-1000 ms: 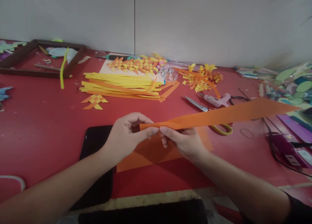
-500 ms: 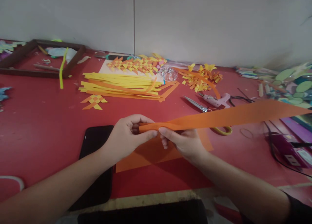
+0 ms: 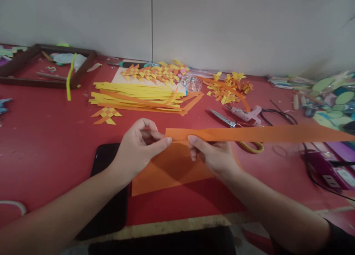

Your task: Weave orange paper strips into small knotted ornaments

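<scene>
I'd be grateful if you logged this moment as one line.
left hand: pinching orange strip at left end | right hand: pinching orange strip | orange sheet: below hands | scissors: partly behind orange strip

On your left, a dark brown frame lies on the red table, with a bright yellow strip draped over its right side. Nearer you, a black phone lies flat. To your right are a pink glue gun, a magenta outlet block with a black cable beside it, and, farther back, a heap of pale green ovals.
</scene>
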Demonstrator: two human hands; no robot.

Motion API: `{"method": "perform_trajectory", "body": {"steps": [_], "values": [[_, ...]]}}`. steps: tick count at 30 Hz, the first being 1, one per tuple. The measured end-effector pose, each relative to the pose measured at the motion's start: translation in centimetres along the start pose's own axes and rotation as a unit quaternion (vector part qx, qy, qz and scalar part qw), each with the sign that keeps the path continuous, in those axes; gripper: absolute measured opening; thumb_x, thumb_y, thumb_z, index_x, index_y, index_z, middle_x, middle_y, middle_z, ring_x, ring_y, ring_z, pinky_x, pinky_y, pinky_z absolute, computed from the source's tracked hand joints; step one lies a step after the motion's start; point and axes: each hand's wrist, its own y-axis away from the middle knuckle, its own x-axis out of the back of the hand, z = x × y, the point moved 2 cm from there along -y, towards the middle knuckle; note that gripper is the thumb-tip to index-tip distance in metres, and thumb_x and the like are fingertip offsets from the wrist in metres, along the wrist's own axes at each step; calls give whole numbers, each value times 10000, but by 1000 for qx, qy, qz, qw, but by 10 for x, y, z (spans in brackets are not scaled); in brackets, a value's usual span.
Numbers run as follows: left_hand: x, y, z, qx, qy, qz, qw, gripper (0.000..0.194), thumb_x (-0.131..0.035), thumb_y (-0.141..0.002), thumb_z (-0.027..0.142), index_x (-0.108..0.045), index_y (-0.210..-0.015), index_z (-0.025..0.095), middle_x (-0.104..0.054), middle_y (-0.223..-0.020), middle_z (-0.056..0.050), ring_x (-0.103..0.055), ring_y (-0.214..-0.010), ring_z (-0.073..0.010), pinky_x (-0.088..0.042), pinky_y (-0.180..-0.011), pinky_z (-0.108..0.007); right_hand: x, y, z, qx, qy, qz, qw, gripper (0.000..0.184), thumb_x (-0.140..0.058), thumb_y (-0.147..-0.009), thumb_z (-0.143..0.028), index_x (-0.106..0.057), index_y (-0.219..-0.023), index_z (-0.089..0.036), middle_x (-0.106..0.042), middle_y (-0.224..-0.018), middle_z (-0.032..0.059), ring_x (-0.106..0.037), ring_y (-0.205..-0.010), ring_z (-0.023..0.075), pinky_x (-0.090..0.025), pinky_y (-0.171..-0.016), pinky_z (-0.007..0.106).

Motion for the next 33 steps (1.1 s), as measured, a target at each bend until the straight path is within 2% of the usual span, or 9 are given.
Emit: {"method": "perform_trajectory", "body": {"steps": [3, 5, 7, 9, 11, 13, 20, 25, 33], "values": [[3, -2, 1, -29, 27, 33, 999, 306, -782, -746, 197, -490, -838, 204, -627, -691, 61, -618, -661, -88, -501, -667, -208, 6, -3, -2, 16, -5, 25, 1000, 235, -842, -671, -327, -679, -622, -165, -636, -549, -11, -548, -398, 92, -478, -363, 213], [3, -3, 2, -53, 15, 33, 998, 262, -776, -758, 208, -540, -871, 200, -647, -805, 45, -627, -750, -91, -511, -722, -214, 7, -2, -3, 25, 12, 21, 999, 228, -827, -692, -324, -676, -626, -166, -636, -546, -12, -555, -407, 92, -483, -374, 209], [1, -3, 0, -45, -16, -10, 999, 279, -798, -744, 238, -601, -936, 196, -678, -959, 9, -639, -872, -112, -510, -782, -224, 5, 1, -3, 23, 55, -13, 998, 245, -797, -728, -328, -670, -597, -164, -621, -510, -14, -555, -406, 90, -495, -398, 208], [-2, -1, -1, -18, -50, -73, 996, 310, -820, -722, 260, -658, -978, 192, -706, -1003, -16, -648, -921, -138, -505, -808, -234, 1, 6, -3, 6, 105, -64, 992, 270, -763, -757, -334, -668, -569, -165, -606, -471, -15, -558, -408, 88, -507, -429, 207], [-4, 1, -2, -4, -91, -121, 988, 240, -812, -733, 270, -713, -935, 187, -739, -920, -18, -656, -864, -142, -500, -774, -229, -3, 11, -3, -13, 135, -106, 985, 275, -742, -771, -340, -676, -566, -169, -608, -461, -15, -570, -425, 89, -519, -463, 207], [-4, 2, -2, -3, -130, -137, 982, 140, -782, -770, 290, -745, -852, 183, -749, -821, -13, -647, -772, -132, -487, -706, -218, -4, 12, -2, -27, 140, -127, 982, 267, -733, -778, -345, -685, -581, -171, -624, -484, -12, -591, -454, 93, -532, -492, 210], [-1, 2, 1, -4, -168, -99, 981, 192, -747, -803, 359, -740, -792, 167, -714, -702, -2, -601, -656, -108, -443, -610, -204, -2, 7, 1, -9, 9, -123, 992, 164, -792, -742, -296, -702, -704, -164, -659, -573, -9, -607, -450, 111, -543, -440, 232], [-2, 3, 3, 3, -180, -102, 978, 222, -737, -809, 384, -727, -773, 166, -687, -661, 8, -576, -625, -95, -421, -583, -197, 0, 6, 4, -31, -15, -127, 991, 159, -801, -744, -280, -715, -681, -163, -649, -560, -15, -590, -423, 91, -512, -405, 198], [-3, 3, 2, 30, -157, -104, 982, 207, -758, -789, 373, -741, -777, 168, -689, -652, 10, -577, -614, -83, -436, -592, -184, 3, 2, 0, -69, -22, -88, 994, 223, -848, -666, -311, -699, -617, -154, -627, -500, -20, -545, -365, 82, -456, -339, 182]]}}
